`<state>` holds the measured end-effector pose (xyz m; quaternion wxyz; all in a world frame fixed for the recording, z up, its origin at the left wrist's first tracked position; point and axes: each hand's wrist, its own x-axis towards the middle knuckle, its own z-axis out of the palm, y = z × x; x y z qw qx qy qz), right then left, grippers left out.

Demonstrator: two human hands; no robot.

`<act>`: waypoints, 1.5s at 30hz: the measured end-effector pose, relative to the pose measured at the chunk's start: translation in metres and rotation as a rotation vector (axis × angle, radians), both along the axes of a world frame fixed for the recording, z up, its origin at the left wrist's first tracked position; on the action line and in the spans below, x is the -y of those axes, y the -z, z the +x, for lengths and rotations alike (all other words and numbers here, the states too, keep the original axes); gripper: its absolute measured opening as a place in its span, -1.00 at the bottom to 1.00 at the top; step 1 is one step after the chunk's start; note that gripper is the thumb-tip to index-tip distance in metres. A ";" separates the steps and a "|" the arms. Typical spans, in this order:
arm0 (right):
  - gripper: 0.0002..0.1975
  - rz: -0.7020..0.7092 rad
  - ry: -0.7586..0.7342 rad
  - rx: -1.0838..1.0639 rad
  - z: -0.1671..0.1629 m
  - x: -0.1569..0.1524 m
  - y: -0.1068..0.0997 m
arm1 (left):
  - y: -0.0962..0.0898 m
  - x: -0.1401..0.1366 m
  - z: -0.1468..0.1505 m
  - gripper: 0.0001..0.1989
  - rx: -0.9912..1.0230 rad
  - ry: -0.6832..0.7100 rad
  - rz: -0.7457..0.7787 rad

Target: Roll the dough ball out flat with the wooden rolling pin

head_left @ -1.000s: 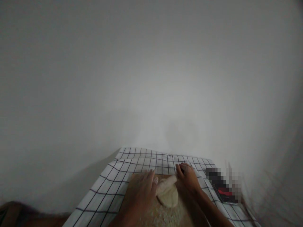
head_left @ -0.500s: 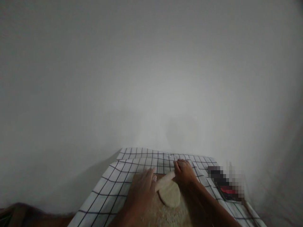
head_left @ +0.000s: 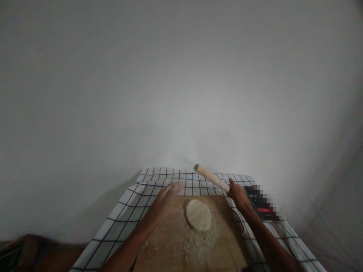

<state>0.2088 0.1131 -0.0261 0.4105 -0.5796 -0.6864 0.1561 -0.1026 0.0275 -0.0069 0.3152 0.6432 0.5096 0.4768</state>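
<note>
A round, flattened piece of dough [head_left: 198, 215] lies on a wooden board [head_left: 161, 245], with flour and crumbs scattered just in front of it. My right hand [head_left: 236, 192] is wrapped round one end of a rolling pin [head_left: 211, 177]. The pin is raised and tilted, its free end pointing up and left, apart from the dough. Over the board's far left corner hovers my left hand [head_left: 169, 192], empty, its fingers stretched out and slightly blurred.
The board rests on a white cloth [head_left: 124, 215] with a black grid. To the right lies a dark phone-like device [head_left: 262, 209] with a red patch, partly pixelated. A pale wall [head_left: 181, 94] rises behind the table. Something brown [head_left: 28, 245] stands at the lower left.
The rolling pin has lifted off the dough and swung up in my right hand, which moved right. My left hand has let go of the pin and shifted up and left.
</note>
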 end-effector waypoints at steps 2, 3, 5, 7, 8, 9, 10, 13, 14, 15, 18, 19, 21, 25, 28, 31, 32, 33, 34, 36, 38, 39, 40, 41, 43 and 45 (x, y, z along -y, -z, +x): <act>-0.24 -0.107 0.007 -0.124 0.008 0.009 0.000 | -0.003 0.004 0.012 -0.54 -0.141 0.063 0.030; -0.24 -0.150 -0.005 -0.186 0.008 0.013 0.001 | -0.004 0.007 0.020 -0.59 -0.248 0.108 0.065; -0.27 -0.231 -0.040 -0.334 0.006 0.020 0.001 | -0.003 0.009 0.038 -0.66 -0.489 0.197 0.175; -0.29 -0.266 -0.088 -0.441 0.001 0.024 0.001 | -0.004 0.007 0.055 -0.64 -0.705 0.272 0.285; -0.30 -0.266 -0.110 -0.461 -0.001 0.026 0.001 | -0.006 0.005 0.062 -0.63 -0.791 0.309 0.315; -0.31 -0.262 -0.131 -0.473 -0.003 0.027 0.001 | -0.007 0.001 0.067 -0.64 -0.857 0.345 0.328; -0.32 -0.256 -0.147 -0.484 -0.005 0.029 0.000 | -0.009 -0.003 0.071 -0.66 -0.903 0.371 0.331; -0.33 -0.262 -0.179 -0.538 -0.010 0.034 -0.004 | -0.014 -0.015 0.077 -0.77 -0.974 0.390 0.324; -0.33 -0.268 -0.191 -0.564 -0.011 0.035 -0.006 | -0.014 -0.018 0.077 -0.82 -0.985 0.385 0.330; -0.33 -0.273 -0.204 -0.589 -0.013 0.037 -0.008 | -0.014 -0.021 0.078 -0.86 -0.991 0.380 0.341; -0.36 -0.292 -0.239 -0.675 -0.017 0.039 -0.013 | -0.010 -0.024 0.078 -0.85 -0.991 0.388 0.368; -0.37 -0.295 -0.244 -0.701 -0.019 0.039 -0.013 | -0.008 -0.024 0.077 -0.84 -0.983 0.389 0.371; -0.38 -0.314 -0.265 -0.757 -0.025 0.040 -0.013 | -0.003 -0.023 0.075 -0.82 -0.951 0.370 0.368; -0.38 -0.397 -0.345 -0.932 -0.040 0.041 -0.009 | 0.005 -0.024 0.072 -0.73 -0.883 0.346 0.399; -0.38 -0.426 -0.357 -0.947 -0.046 0.044 -0.008 | 0.008 -0.025 0.070 -0.69 -0.842 0.376 0.456; -0.39 -0.418 -0.340 -0.922 -0.044 0.047 -0.009 | 0.010 -0.022 0.066 -0.75 -0.784 0.382 0.445; -0.39 -0.413 -0.340 -0.922 -0.042 0.047 -0.010 | 0.010 -0.021 0.065 -0.78 -0.774 0.380 0.438; -0.39 -0.410 -0.341 -0.924 -0.041 0.047 -0.010 | 0.009 -0.020 0.065 -0.80 -0.771 0.384 0.434; -0.38 -0.411 -0.340 -0.925 -0.041 0.047 -0.010 | 0.009 -0.019 0.065 -0.81 -0.776 0.400 0.441; -0.38 -0.417 -0.341 -0.926 -0.041 0.047 -0.009 | 0.008 -0.019 0.067 -0.78 -0.807 0.458 0.480; -0.39 -0.415 -0.345 -0.923 -0.042 0.047 -0.007 | 0.006 -0.019 0.069 -0.71 -0.827 0.495 0.538; -0.39 -0.410 -0.345 -0.914 -0.042 0.047 -0.006 | 0.005 -0.020 0.070 -0.68 -0.821 0.492 0.561; -0.38 -0.405 -0.346 -0.900 -0.042 0.046 -0.005 | 0.005 -0.020 0.070 -0.68 -0.808 0.484 0.569; -0.38 -0.401 -0.347 -0.885 -0.042 0.046 -0.004 | 0.005 -0.020 0.069 -0.70 -0.790 0.483 0.561; -0.37 -0.397 -0.344 -0.866 -0.042 0.045 -0.003 | 0.006 -0.018 0.065 -0.76 -0.762 0.488 0.558; -0.35 -0.399 -0.340 -0.869 -0.042 0.044 -0.002 | 0.008 -0.017 0.059 -0.84 -0.780 0.492 0.650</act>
